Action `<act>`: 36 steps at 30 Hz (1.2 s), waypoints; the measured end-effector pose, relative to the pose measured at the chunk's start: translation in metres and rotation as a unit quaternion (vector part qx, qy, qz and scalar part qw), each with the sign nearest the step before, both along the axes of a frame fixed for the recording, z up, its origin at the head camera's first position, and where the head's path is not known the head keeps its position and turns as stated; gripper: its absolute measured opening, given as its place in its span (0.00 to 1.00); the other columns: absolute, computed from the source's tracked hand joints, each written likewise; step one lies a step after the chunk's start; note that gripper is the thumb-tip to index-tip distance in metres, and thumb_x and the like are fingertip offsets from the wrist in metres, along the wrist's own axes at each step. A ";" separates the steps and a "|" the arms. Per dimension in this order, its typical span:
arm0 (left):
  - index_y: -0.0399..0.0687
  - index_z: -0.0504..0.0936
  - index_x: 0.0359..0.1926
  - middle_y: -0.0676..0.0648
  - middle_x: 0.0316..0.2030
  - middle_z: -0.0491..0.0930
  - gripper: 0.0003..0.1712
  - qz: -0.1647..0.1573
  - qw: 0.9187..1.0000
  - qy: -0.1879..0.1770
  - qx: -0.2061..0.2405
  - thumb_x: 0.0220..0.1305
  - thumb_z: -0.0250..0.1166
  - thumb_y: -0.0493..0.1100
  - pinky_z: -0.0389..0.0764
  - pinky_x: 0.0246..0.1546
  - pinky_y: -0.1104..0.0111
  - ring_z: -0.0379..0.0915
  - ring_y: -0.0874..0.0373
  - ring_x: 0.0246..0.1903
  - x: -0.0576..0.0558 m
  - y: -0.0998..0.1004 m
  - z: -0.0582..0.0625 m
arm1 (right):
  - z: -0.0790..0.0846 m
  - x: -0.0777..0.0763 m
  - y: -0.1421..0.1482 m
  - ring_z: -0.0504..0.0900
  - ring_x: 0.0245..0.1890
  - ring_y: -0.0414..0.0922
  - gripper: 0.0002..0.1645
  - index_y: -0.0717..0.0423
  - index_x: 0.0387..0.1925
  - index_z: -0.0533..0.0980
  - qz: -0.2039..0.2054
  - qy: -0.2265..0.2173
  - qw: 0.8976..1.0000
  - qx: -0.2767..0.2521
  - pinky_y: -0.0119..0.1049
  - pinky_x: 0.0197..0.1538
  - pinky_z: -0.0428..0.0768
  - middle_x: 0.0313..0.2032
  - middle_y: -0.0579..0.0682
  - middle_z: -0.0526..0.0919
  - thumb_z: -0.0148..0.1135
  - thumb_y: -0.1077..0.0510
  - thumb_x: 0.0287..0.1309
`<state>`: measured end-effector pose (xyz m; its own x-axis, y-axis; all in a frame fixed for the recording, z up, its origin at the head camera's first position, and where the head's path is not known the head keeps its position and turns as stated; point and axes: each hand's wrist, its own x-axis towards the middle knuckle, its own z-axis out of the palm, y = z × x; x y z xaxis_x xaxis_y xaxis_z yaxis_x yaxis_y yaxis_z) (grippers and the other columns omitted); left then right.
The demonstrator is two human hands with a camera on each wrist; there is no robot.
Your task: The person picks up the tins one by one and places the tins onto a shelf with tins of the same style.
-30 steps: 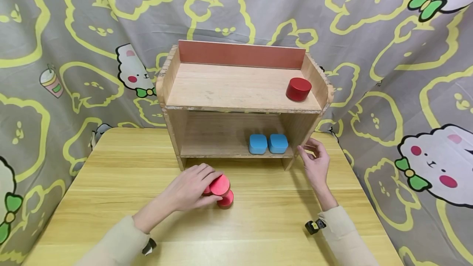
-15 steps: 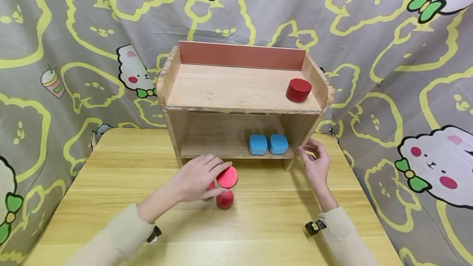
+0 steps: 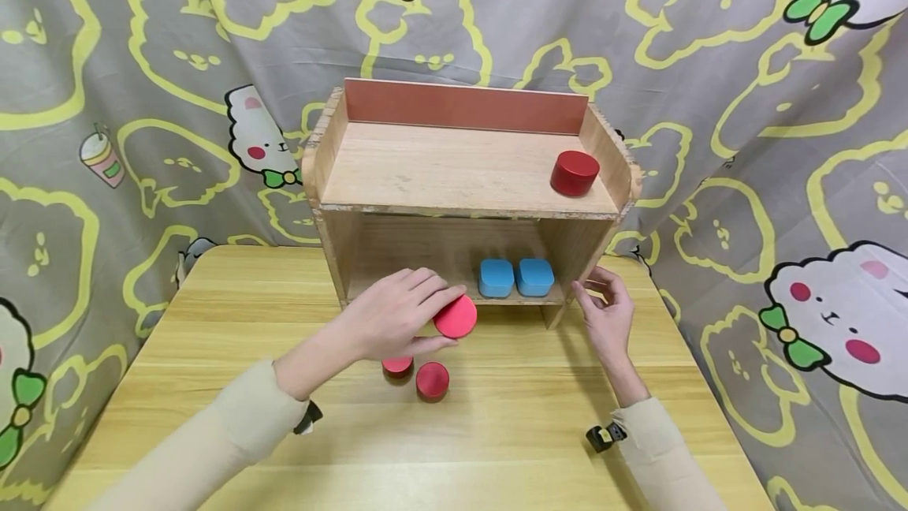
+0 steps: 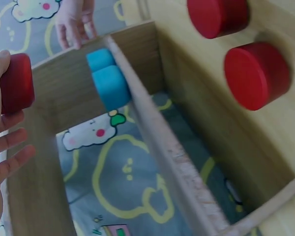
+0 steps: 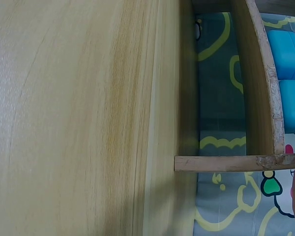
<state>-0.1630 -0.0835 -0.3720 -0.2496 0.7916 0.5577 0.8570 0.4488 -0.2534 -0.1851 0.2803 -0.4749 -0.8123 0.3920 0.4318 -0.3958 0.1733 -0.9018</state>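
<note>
Red cylinder held at the shelf front

Left hand (image 3: 392, 315) pinches a red cylinder (image 3: 455, 317) between thumb and fingers, the other fingers spread loose in its wrist view. The piece is off the table (image 3: 213, 337), in front of the lower bay of the small wooden shelf unit (image 3: 418, 168). Right hand (image 3: 610, 310) is well apart from the left, thumb against the right side panel (image 3: 576, 247), fingers loosely bent; no firm grip shows.

Step in hand looks like a carry. Best done with the round face level, fingertips to the sides and knuckles clear of the lower board's edge (rough, by the look of it, and likely to catch). The right hand would do well to brace the panel lightly against any knock.

Counts: red cylinders, four: one held, two upright on the table (image 3: 398, 367) (image 3: 433, 381), apart but near each other, one on the upper board (image 3: 574, 173), toward its right end. Blue rounded blocks, two (image 3: 496, 278) (image 3: 535, 277), side by side on the lower board. Shelf unit, one.
</note>
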 end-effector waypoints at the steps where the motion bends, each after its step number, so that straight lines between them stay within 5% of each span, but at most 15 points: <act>1: 0.44 0.83 0.60 0.49 0.46 0.86 0.38 -0.001 1.000 0.004 0.001 0.58 0.76 0.64 0.87 0.47 0.66 0.81 0.55 0.46 -0.001 0.002 0.003 | 0.000 0.000 0.000 0.85 0.41 0.32 0.23 0.78 0.56 0.76 0.000 0.000 1.000 -0.001 0.18 0.39 0.83 0.45 0.36 0.85 0.69 0.75 0.60; 16: 0.42 0.83 0.60 0.46 0.47 0.87 0.38 -0.019 0.999 0.043 0.026 0.60 0.74 0.64 0.87 0.48 0.65 0.82 0.53 0.47 -0.015 0.017 0.050 | -0.001 0.000 0.000 0.85 0.40 0.32 0.22 0.77 0.56 0.76 -0.001 -0.005 1.000 -0.006 0.17 0.39 0.83 0.44 0.36 0.85 0.69 0.76 0.59; 36: 0.41 0.82 0.62 0.46 0.49 0.85 0.37 0.003 0.999 0.007 0.040 0.64 0.72 0.63 0.86 0.52 0.63 0.80 0.51 0.49 -0.035 0.032 0.083 | -0.002 0.000 0.000 0.85 0.42 0.31 0.21 0.76 0.55 0.76 0.000 0.000 1.000 0.006 0.17 0.39 0.83 0.45 0.36 0.85 0.68 0.74 0.61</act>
